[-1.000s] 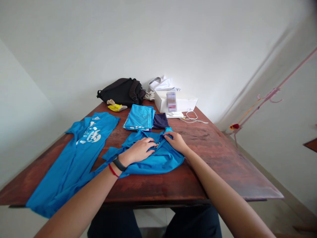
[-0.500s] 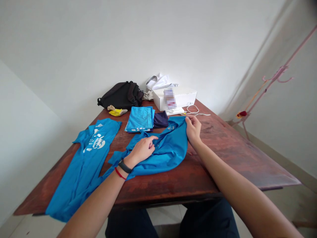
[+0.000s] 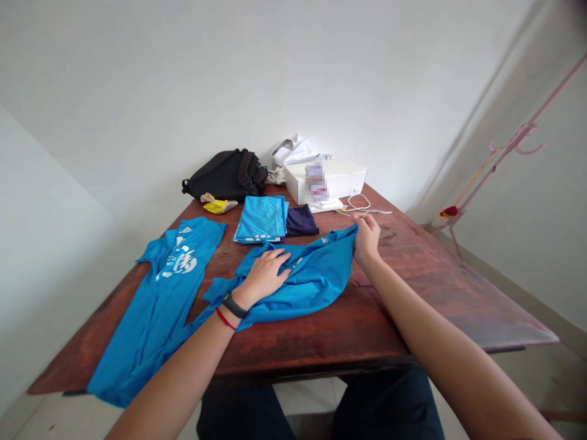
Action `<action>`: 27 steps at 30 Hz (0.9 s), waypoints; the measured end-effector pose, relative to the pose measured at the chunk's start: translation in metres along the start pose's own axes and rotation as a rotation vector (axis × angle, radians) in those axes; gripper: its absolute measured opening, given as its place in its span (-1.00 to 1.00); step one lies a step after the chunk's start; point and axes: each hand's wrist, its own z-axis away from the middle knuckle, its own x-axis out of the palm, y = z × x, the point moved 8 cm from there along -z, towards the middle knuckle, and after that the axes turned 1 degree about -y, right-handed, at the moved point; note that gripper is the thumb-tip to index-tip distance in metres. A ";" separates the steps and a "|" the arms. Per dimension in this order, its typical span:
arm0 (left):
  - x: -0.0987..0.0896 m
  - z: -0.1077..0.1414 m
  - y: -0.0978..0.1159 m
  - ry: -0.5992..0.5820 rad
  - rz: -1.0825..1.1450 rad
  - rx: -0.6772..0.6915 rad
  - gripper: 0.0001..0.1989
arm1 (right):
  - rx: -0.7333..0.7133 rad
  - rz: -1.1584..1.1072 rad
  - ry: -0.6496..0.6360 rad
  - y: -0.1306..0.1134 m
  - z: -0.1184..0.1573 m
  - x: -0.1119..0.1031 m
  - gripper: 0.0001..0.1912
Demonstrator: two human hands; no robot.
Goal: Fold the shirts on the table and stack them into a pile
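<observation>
Room for the right hand (image 3: 367,239) is found above the bench (image 3: 435,287) at its right side. Farther ahead, the way is blocked by a white box (image 3: 339,180) and a white cable (image 3: 362,205), and the left hand (image 3: 265,280) is faced by folded blue cloth (image 3: 261,219).

The label on the white box (image 3: 317,181) is blurred and unreadable. The left hand (image 3: 265,278) hides the middle of the crumpled blue shirt (image 3: 312,293), and the left forearm (image 3: 183,366) covers part of the flat blue shirt (image 3: 156,324). The pink cord (image 3: 520,135) runs off the right edge. The person's legs (image 3: 385,406) are cut off below. The white cable (image 3: 367,211) appears too thin to trace.
</observation>
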 end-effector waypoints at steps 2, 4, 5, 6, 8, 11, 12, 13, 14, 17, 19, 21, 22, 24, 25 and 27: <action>0.000 0.001 0.003 -0.019 0.000 0.024 -0.61 | 0.009 -0.033 -0.023 -0.003 0.003 0.004 -0.80; -0.003 0.001 0.006 -0.006 0.019 0.038 -0.64 | -0.006 -0.017 -0.084 -0.009 0.006 0.010 -0.79; -0.005 0.000 0.007 0.000 0.030 0.039 -0.65 | -0.017 0.007 -0.103 -0.011 0.007 0.012 -0.79; -0.006 0.000 0.007 -0.003 0.044 0.035 -0.66 | -0.028 0.033 -0.106 -0.014 0.008 0.012 -0.79; -0.007 -0.001 0.007 -0.031 0.076 0.013 -0.68 | -0.056 0.092 -0.094 -0.018 0.010 0.011 -0.79; -0.006 -0.001 0.006 -0.077 0.117 -0.029 -0.71 | -0.117 0.173 -0.093 -0.026 0.013 0.010 -0.79; -0.006 -0.001 0.005 -0.080 0.118 -0.039 -0.73 | -0.133 0.195 -0.106 -0.029 0.014 0.011 -0.79; -0.006 -0.001 0.005 -0.077 0.113 -0.047 -0.74 | -0.149 0.217 -0.120 -0.032 0.016 0.013 -0.79; -0.006 -0.001 0.004 -0.073 0.106 -0.052 -0.75 | -0.173 0.241 -0.132 -0.036 0.018 0.014 -0.80; -0.006 -0.001 0.004 -0.059 0.088 -0.038 -0.79 | -0.304 0.333 -0.155 -0.053 0.025 0.018 -0.84; -0.007 -0.001 0.005 -0.047 0.080 -0.021 -0.81 | -0.376 0.355 -0.209 -0.059 0.029 0.024 -0.84; -0.008 -0.002 0.005 -0.031 0.074 -0.015 -0.81 | -0.364 0.326 -0.332 -0.055 0.033 0.034 -0.83; -0.008 -0.002 0.006 -0.021 0.074 -0.011 -0.80 | -0.336 0.317 -0.416 -0.049 0.035 0.041 -0.83; -0.010 -0.002 0.008 0.003 0.086 0.002 -0.81 | -0.282 0.348 -0.592 -0.034 0.042 0.054 -0.81; -0.011 -0.001 0.009 0.013 0.099 0.008 -0.83 | -0.270 0.386 -0.670 -0.026 0.046 0.060 -0.80; -0.013 -0.001 0.011 0.025 0.132 0.015 -0.86 | -0.280 0.461 -0.796 -0.015 0.054 0.068 -0.78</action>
